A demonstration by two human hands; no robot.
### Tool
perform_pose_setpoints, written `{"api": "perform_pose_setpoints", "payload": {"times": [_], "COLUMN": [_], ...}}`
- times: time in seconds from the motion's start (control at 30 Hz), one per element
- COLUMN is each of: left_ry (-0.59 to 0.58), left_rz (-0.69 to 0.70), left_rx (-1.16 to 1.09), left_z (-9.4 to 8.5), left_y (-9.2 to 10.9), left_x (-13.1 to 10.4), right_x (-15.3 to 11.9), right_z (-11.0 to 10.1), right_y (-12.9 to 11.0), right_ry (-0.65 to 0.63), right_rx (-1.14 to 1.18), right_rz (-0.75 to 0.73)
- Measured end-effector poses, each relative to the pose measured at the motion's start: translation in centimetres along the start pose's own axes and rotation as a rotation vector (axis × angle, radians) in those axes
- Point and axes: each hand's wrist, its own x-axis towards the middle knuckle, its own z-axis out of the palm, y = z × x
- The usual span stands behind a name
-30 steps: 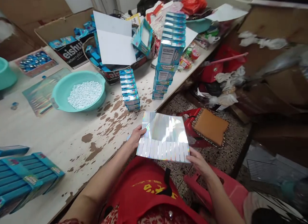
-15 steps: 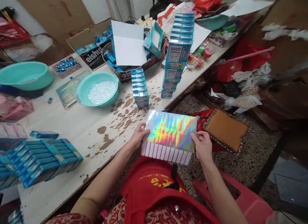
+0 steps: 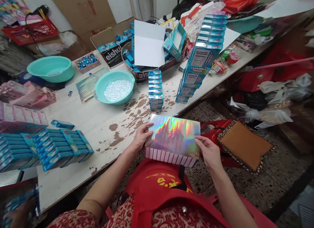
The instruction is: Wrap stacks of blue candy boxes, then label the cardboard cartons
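Note:
Above my lap is a shiny holographic sheet (image 3: 174,135) with a row of white rectangular strips (image 3: 170,157) along its near edge. My left hand (image 3: 143,135) pinches its left edge between thumb and fingers. At the right edge, my right hand (image 3: 208,151) grips the sheet with the thumb on top. Just beyond the sheet, a short stack of blue boxes (image 3: 155,90) stands on the white table (image 3: 98,130). A taller, leaning stack of blue boxes (image 3: 200,58) rises to its right.
A teal basin of white pieces (image 3: 115,89) and another teal basin (image 3: 51,69) stand at the left. Blue box bundles (image 3: 61,146) lie at the near left. Another person's hand (image 3: 21,211) shows at lower left. A red chair with a brown cushion (image 3: 245,144) is at right.
The view has turned left, so the table's things appear farther right. The sheet has tilted and its reflections have shifted; both hands still hold it. Another person's hand now shows at lower left.

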Motion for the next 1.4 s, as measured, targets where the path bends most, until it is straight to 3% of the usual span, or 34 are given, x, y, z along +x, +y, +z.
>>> {"api": "perform_pose_setpoints", "payload": {"times": [0.23, 0.4, 0.57, 0.77, 0.9, 1.03, 1.23, 1.3, 1.4], "left_ry": [0.056, -0.005, 0.031, 0.105, 0.145, -0.008, -0.01, -0.009, -0.053], "left_rz": [-0.098, -0.079, 0.081, 0.226, 0.292, 0.154, 0.049, 0.038, 0.12], "left_rx": [-0.017, 0.007, 0.3, 0.635, 0.809, 0.791, 0.751, 0.771, 0.865], "left_z": [-0.5, -0.6, -1.1, -1.6, -1.3, -0.8, -0.7, -0.4, 0.7], "left_y": [-0.3, 0.0, 0.0, 0.2, 1.0, 2.0, 2.6, 2.6, 2.5], "left_x": [-0.2, -0.3, -0.1, 0.1, 0.1, 0.1, 0.3, 0.3, 0.2], "right_x": [0.2, 0.4, 0.1, 0.5, 1.6, 2.7, 4.3, 4.5, 3.6], "right_z": [0.4, 0.5, 0.4, 0.5, 1.0, 1.4, 1.1, 1.9, 5.2], "right_y": [0.5, 0.0, -0.4, -0.7, -1.1, -1.3, -0.8, -0.7, -0.9], "right_ry": [-0.005, 0.001, -0.106, -0.189, -0.192, -0.266, -0.374, -0.344, -0.339], "right_rx": [0.008, -0.015, -0.119, -0.491, -0.603, -0.677, -0.762, -0.82, -0.907], "right_rz": [0.048, 0.021, 0.011, -0.196, -0.298, -0.322, -0.221, -0.305, -0.579]}}
